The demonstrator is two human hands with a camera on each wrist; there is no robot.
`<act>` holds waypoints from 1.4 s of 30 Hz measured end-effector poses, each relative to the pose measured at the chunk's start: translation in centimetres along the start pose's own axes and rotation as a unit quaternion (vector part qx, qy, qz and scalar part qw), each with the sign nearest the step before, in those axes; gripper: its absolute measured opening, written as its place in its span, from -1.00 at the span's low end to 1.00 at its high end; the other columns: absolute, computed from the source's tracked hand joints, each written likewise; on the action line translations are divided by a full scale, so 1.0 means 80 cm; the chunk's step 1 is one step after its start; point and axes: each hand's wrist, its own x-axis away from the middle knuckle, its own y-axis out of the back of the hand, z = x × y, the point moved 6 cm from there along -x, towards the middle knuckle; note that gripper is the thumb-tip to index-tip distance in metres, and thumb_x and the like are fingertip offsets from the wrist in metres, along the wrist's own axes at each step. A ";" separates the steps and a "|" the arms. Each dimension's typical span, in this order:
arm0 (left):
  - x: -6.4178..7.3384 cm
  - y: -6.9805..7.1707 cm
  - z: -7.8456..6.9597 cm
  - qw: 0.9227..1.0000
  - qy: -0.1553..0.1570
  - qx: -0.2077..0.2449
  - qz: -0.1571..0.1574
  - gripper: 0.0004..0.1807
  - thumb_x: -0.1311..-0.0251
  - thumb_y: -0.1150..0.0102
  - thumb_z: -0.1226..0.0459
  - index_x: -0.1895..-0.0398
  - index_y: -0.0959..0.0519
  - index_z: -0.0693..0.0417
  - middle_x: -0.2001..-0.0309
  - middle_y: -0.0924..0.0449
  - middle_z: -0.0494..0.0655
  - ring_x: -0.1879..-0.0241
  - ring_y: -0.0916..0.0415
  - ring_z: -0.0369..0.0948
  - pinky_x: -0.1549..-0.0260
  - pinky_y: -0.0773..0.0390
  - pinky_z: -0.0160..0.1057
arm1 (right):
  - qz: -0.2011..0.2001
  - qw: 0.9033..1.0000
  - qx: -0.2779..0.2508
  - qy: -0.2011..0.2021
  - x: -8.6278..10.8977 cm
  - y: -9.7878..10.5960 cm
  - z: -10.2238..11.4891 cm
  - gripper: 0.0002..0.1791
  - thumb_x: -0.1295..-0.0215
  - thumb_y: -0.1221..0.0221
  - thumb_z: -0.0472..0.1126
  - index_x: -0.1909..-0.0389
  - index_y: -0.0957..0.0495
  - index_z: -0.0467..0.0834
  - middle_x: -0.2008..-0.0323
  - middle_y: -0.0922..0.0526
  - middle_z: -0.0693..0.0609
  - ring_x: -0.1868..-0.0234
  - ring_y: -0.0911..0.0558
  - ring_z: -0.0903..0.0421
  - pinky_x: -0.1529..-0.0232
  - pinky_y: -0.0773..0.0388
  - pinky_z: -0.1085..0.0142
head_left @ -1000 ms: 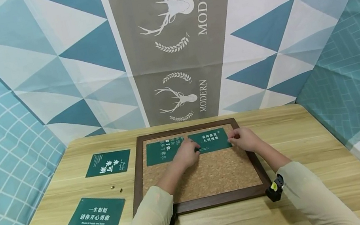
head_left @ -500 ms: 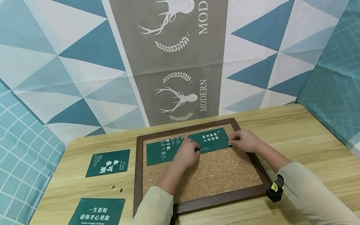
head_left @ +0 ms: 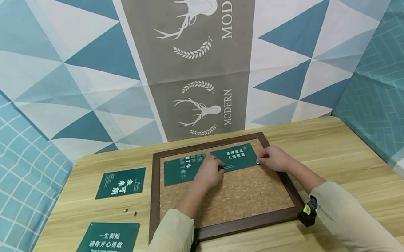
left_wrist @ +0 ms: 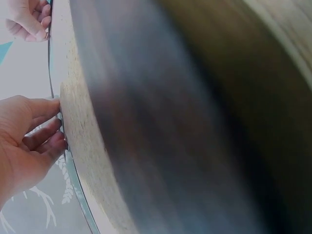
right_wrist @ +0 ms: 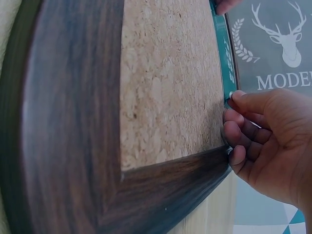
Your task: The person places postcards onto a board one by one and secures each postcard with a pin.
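While the left hand (head_left: pixel 209 173), loosely bent, rests on a green card (head_left: pixel 238 158), the right hand (head_left: pixel 276 158) touches its lower-right corner | right grip: cannot tell | card: atop framed corkboard (head_left: pixel 246 194), on desk (head_left: pixel 335 143)

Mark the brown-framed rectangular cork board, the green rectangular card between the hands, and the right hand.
Brown-framed cork board (head_left: pixel 235 196): head view, bare cork.
Green rectangular card (head_left: pixel 235 160): head view, printed face.
Right hand (right_wrist: pixel 275 141): right wrist view, hand's middle.
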 end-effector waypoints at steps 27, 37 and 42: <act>0.003 0.003 -0.004 1.000 -0.003 -0.016 -0.003 -0.75 -0.29 -0.06 0.32 0.05 -0.59 0.21 -0.01 -0.48 0.10 -0.11 -0.40 0.00 -0.10 -0.45 -0.07 | 0.030 0.996 -0.060 -0.063 -0.009 -0.001 -0.011 -0.76 -0.38 -0.03 -0.21 0.40 -0.55 -0.25 0.49 -0.51 -0.03 0.52 -0.42 0.13 0.48 -0.38 0.34; 0.003 0.002 -0.005 1.000 -0.004 -0.012 -0.005 -0.75 -0.29 -0.05 0.32 0.03 -0.59 0.21 0.02 -0.48 0.08 -0.09 -0.40 -0.01 -0.09 -0.45 -0.08 | 0.026 0.996 -0.058 -0.066 -0.006 0.001 -0.009 -0.71 -0.39 -0.03 -0.20 0.55 -0.46 -0.21 0.57 -0.47 0.00 0.59 -0.37 0.14 0.53 -0.34 0.34; 0.004 0.002 -0.004 1.000 0.000 -0.016 -0.005 -0.75 -0.29 -0.06 0.31 0.03 -0.59 0.19 0.01 -0.48 0.08 -0.09 -0.40 -0.02 -0.08 -0.46 -0.08 | 0.030 0.995 -0.067 -0.070 -0.005 -0.001 -0.007 -0.62 -0.40 0.00 -0.19 0.66 -0.29 -0.14 0.63 -0.38 0.03 0.63 -0.30 0.15 0.54 -0.29 0.34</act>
